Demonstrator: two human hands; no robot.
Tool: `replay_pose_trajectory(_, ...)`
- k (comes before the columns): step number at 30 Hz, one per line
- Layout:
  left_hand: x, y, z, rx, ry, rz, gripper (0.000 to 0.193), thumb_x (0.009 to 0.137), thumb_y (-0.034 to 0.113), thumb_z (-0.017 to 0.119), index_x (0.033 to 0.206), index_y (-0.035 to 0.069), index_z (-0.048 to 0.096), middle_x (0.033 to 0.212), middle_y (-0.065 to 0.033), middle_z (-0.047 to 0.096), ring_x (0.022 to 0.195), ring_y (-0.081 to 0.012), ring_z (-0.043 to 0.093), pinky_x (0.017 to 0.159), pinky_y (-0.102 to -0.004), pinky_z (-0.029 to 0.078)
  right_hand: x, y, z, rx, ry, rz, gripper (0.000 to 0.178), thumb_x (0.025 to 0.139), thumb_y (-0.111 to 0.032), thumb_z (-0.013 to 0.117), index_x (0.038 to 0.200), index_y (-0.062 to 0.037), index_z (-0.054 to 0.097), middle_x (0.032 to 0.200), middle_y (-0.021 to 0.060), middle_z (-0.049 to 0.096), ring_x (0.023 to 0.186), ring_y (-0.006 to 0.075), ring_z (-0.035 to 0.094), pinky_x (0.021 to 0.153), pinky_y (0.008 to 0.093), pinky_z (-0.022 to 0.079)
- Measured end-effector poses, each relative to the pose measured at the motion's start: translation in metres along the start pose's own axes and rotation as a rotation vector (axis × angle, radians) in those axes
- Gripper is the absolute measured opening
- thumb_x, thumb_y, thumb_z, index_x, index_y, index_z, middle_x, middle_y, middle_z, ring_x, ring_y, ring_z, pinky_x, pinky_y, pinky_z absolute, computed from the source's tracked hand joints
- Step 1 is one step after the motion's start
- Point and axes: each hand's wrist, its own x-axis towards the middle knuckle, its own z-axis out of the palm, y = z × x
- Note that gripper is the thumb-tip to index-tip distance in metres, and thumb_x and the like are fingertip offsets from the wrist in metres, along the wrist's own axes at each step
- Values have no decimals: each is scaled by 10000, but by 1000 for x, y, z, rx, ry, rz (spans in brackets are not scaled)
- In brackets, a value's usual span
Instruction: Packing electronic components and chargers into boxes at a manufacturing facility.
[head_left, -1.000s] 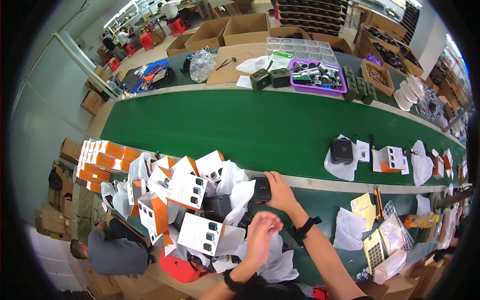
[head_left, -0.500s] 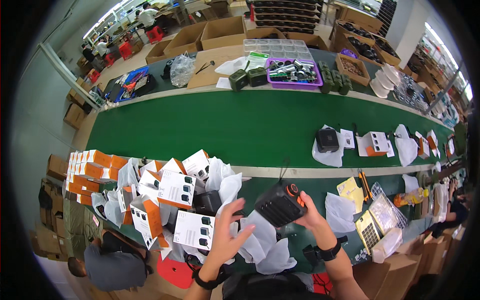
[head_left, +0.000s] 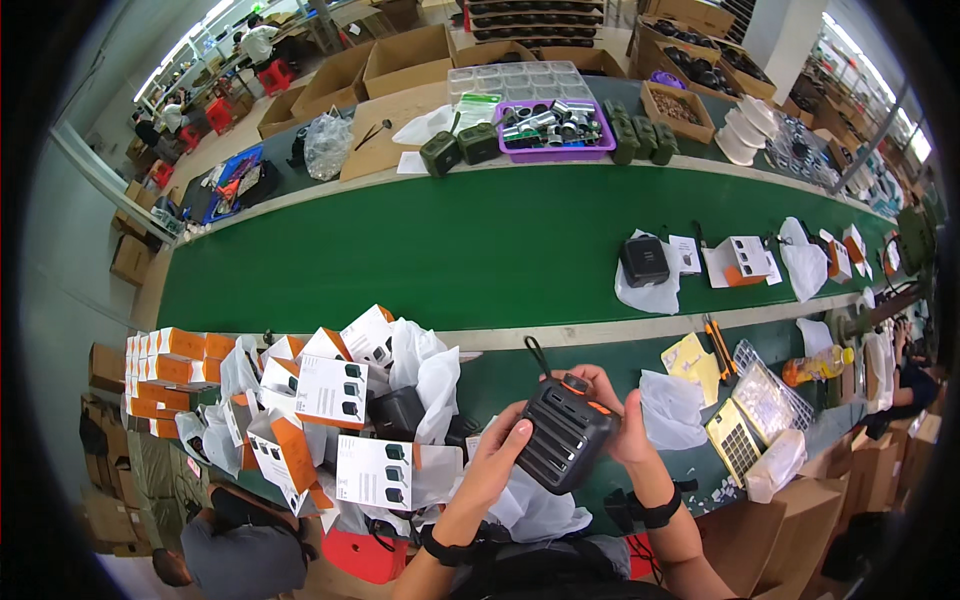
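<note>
A black box-shaped portable device [head_left: 563, 440] with a ribbed front, an orange-ringed knob and orange buttons is tilted between my hands, above the bench. A black wrist strap [head_left: 537, 355] loops up from its top corner. My left hand [head_left: 497, 458] grips its left side, thumb on the front. My right hand [head_left: 628, 432] cups the right side; its fingers reach behind the top edge and its thumb points up. White foam pouches [head_left: 540, 508] lie below the device. To the left, white-and-orange printed cartons [head_left: 374, 472] are piled with another black device [head_left: 397, 412].
A green conveyor belt [head_left: 400, 250] runs beyond the bench. On it at the right stand a black device [head_left: 644, 261] on foam and a carton [head_left: 738, 262]. Sticker sheets [head_left: 738, 462], orange-handled tools [head_left: 718, 345] and a bottle [head_left: 818, 366] are right. A seated person [head_left: 243, 550] is lower left.
My left hand, open and apart from the device before, has closed on its left side. The device has turned its ribbed front upward and the strap now stands up. The whole view has shifted slightly.
</note>
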Motion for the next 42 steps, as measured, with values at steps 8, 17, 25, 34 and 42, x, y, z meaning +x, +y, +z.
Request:
replay_pose_trajectory(8,8,-30,20,-1098,-631,-463,546,938,468,323,1216,18,458,1079,-222,570,775,-276,587,677,-331,482,3,-9,5,78,41,35,635,786,-453,670,1196,2,504,1037,79,590,960,126,567,834,275,459)
replay_pose_trajectory(17,8,-34,15,-716,-448,-511,556,929,433,288,1092,-41,528,872,-228,614,618,-233,563,502,-260,376,6,4,8,316,414,449,485,900,-519,471,883,-54,611,609,14,594,366,64,479,286,181,307)
replay_pose_trajectory(25,14,-38,13,-694,-452,-518,608,940,495,227,1071,-16,529,881,-219,615,605,-214,569,496,-260,377,13,13,2,426,467,484,478,905,-501,477,897,-47,627,700,44,641,490,98,584,371,204,430)
replay_pose_trajectory(34,22,-29,8,-199,-250,-360,393,948,364,377,1096,33,529,1020,-131,608,851,-193,593,724,-293,462,-8,-44,-98,-299,593,-11,470,819,-238,661,1201,-13,506,1036,62,566,938,124,539,830,250,435)
replay_pose_trajectory(42,30,-34,7,-131,-180,-355,365,926,331,414,1084,27,538,993,-118,604,854,-190,577,755,-311,460,-103,-40,-159,-642,616,358,1022,596,-124,841,1415,-58,233,1140,145,533,986,195,561,865,324,453)
